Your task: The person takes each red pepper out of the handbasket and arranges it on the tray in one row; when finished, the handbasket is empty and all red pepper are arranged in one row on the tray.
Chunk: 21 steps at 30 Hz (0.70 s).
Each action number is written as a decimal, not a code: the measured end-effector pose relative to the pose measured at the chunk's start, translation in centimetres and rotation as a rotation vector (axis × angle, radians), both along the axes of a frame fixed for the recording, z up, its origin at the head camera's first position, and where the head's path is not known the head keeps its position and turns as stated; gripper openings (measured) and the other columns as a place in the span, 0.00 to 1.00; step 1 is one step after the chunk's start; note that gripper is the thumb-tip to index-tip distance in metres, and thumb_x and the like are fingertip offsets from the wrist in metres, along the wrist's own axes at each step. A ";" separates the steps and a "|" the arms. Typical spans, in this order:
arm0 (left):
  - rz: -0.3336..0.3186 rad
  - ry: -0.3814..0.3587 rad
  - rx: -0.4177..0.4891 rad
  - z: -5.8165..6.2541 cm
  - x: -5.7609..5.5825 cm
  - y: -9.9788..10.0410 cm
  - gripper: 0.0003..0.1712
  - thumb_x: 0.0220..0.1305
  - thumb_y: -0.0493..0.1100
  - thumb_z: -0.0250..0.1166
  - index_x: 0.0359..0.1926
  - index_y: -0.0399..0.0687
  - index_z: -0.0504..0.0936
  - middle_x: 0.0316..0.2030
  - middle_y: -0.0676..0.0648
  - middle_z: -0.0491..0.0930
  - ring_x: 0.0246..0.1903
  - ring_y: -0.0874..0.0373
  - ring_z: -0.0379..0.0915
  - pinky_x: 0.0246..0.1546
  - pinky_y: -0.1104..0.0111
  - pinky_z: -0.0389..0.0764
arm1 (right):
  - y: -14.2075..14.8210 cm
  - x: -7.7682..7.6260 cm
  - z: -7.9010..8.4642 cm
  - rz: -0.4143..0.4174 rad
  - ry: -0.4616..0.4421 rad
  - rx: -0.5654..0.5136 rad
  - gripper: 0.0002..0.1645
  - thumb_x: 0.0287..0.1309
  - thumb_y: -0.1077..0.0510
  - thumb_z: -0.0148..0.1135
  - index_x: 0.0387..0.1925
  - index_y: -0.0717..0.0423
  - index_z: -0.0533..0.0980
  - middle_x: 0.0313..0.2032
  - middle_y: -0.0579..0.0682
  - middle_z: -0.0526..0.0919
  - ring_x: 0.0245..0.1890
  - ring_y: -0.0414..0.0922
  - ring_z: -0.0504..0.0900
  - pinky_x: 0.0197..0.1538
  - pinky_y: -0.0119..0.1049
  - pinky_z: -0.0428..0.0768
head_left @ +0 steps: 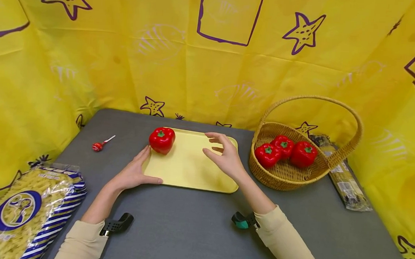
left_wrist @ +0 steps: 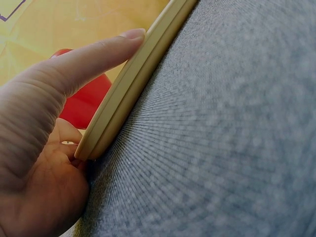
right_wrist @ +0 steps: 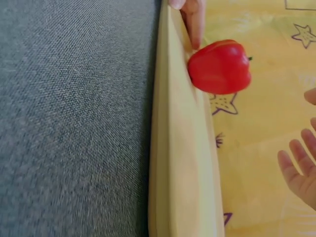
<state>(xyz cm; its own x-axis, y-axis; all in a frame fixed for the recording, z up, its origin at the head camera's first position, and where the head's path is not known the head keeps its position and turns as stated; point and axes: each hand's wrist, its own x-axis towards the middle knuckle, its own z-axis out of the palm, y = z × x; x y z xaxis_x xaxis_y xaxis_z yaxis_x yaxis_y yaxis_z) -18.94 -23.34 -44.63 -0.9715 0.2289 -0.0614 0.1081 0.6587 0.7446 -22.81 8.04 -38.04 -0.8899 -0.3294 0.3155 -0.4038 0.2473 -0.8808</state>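
Note:
A pale yellow tray (head_left: 187, 160) lies on the grey table, with one red bell pepper (head_left: 162, 140) upright at its back left. My left hand (head_left: 133, 172) spans the tray's front left corner. Its fingers lie along the left rim, and the thumb (left_wrist: 98, 61) touches the front rim in the left wrist view. Over the right part of the tray hovers my right hand (head_left: 225, 156), fingers spread and loosely bent around nothing. To its right stands a wicker basket (head_left: 279, 183) with a tall handle, holding three red bell peppers (head_left: 303, 154).
A wrapped red lollipop (head_left: 98, 146) lies at the back left. At the front left is a large bag of pasta (head_left: 27, 213). Behind and right of the basket lies a clear packet (head_left: 348, 187). Yellow patterned cloth (head_left: 217, 82) hangs around the table's back and sides.

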 end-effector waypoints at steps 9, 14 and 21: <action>-0.012 0.005 -0.002 0.1 0.0 0.0 0.74 0.44 0.60 0.78 0.76 0.38 0.38 0.76 0.36 0.34 0.73 0.36 0.34 0.66 0.37 0.46 | 2.8 1.0 0.4 -0.088 0.118 0.074 0.22 0.58 0.60 0.69 0.54 0.54 0.77 0.51 0.53 0.78 0.51 0.51 0.77 0.53 0.50 0.78; -0.009 0.006 -0.002 0.1 0.1 -0.1 0.73 0.44 0.60 0.78 0.76 0.38 0.38 0.76 0.36 0.34 0.73 0.36 0.34 0.66 0.37 0.45 | 4.4 1.4 0.7 -0.141 0.190 0.147 0.21 0.57 0.60 0.69 0.53 0.53 0.78 0.49 0.52 0.79 0.48 0.48 0.78 0.50 0.50 0.80; -0.009 0.001 0.002 0.0 0.0 -0.1 0.73 0.44 0.60 0.78 0.76 0.36 0.39 0.76 0.36 0.34 0.73 0.36 0.33 0.66 0.37 0.44 | 6.7 2.0 1.3 -0.233 0.297 0.237 0.18 0.57 0.61 0.69 0.50 0.55 0.79 0.45 0.51 0.79 0.44 0.51 0.78 0.46 0.51 0.81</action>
